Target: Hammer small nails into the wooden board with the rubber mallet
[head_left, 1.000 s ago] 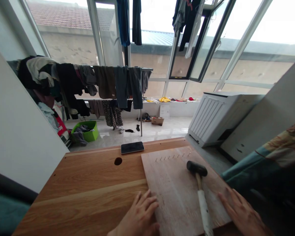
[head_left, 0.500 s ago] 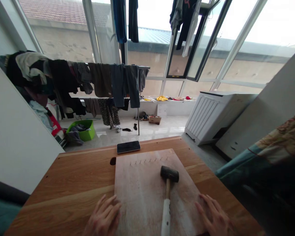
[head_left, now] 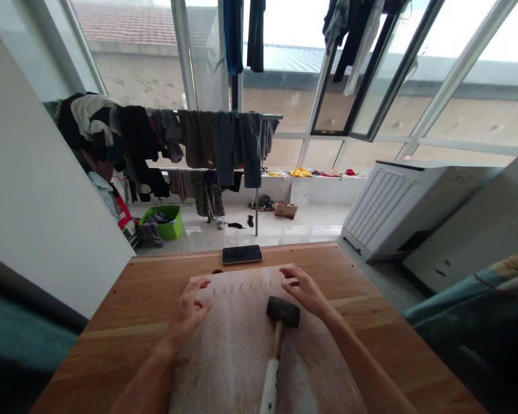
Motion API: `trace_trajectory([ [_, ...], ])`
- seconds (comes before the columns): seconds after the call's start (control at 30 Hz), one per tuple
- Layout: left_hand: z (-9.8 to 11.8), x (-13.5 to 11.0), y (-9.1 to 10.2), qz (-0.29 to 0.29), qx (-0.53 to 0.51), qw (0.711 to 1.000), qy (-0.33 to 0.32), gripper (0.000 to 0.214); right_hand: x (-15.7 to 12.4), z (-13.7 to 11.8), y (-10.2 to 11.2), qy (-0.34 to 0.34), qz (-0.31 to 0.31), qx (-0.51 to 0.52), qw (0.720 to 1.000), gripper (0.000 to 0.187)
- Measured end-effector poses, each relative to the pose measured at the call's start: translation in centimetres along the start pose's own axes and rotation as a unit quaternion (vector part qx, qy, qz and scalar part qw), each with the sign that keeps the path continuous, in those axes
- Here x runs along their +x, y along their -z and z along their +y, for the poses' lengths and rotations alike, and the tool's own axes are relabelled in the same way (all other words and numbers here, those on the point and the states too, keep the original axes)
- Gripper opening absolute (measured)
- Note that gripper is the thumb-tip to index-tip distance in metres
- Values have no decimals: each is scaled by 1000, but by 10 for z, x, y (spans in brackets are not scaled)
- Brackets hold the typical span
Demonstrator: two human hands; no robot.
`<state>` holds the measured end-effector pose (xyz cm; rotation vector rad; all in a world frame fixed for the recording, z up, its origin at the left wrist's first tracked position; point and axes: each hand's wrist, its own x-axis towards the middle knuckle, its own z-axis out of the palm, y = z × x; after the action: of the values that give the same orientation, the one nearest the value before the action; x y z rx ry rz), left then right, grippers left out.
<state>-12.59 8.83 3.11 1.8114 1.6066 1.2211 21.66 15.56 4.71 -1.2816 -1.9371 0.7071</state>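
A flat wooden board [head_left: 237,339] lies on the brown table. Along its far edge stands a row of several thin nails [head_left: 241,286], upright or slightly tilted. My left hand [head_left: 193,305] is at the board's far left corner, fingers apart, beside the leftmost nail. Over the far right corner my right hand [head_left: 304,287] reaches with spread fingers close to the rightmost nail; I cannot tell whether it touches it. Between my arms a rubber mallet [head_left: 283,311] rests on the board, black head away from me, white-wrapped handle end towards me. Neither hand holds anything.
A phone [head_left: 242,254] lies near the far edge of the wooden table [head_left: 125,322], just past the board. Beyond are a drying rack with clothes [head_left: 198,141], a green basket [head_left: 171,223] and a white cabinet [head_left: 382,201]. A curtain [head_left: 483,293] hangs at the right.
Both hands have moved forward from the board's near sides to its far corners. The board has turned slightly and the mallet on it has shifted a little left in view. The camera view has swung left.
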Motion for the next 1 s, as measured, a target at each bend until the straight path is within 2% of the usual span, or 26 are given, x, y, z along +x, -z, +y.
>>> trace_trajectory([
  [0.1, 0, 16, -16, -17, -53, 998, 35, 37, 22, 1, -10, 8, -29, -25, 999, 34],
  [0.27, 0, 17, -24, -30, -94, 994, 50, 35, 23, -1, -6, 12, -21, -64, 998, 34],
  [0.4, 4, 19, -20, -11, -44, 999, 4, 31, 25, -5, -7, 21, -48, -71, 996, 37],
  [0.47, 8, 21, -22, -34, 3, 999, -39, 32, 29, -8, -12, 31, -91, -72, 993, 37],
  [0.57, 11, 25, -29, -90, 50, 991, -84, 20, 36, -14, -17, 43, -132, -87, 986, 32],
  [0.63, 11, 27, -33, -90, 59, 990, -87, 16, 38, -19, -16, 45, -132, -101, 985, 31],
  [0.77, 9, 28, -35, -56, 55, 994, -75, 17, 40, -29, -14, 42, -127, -116, 984, 35],
  [0.93, 17, 32, -42, -102, 96, 986, -95, 13, 42, -40, -25, 45, -171, -134, 975, 26],
  [1.0, 23, 35, -45, -103, 101, 985, -100, 13, 43, -44, -26, 50, -171, -138, 974, 21],
])
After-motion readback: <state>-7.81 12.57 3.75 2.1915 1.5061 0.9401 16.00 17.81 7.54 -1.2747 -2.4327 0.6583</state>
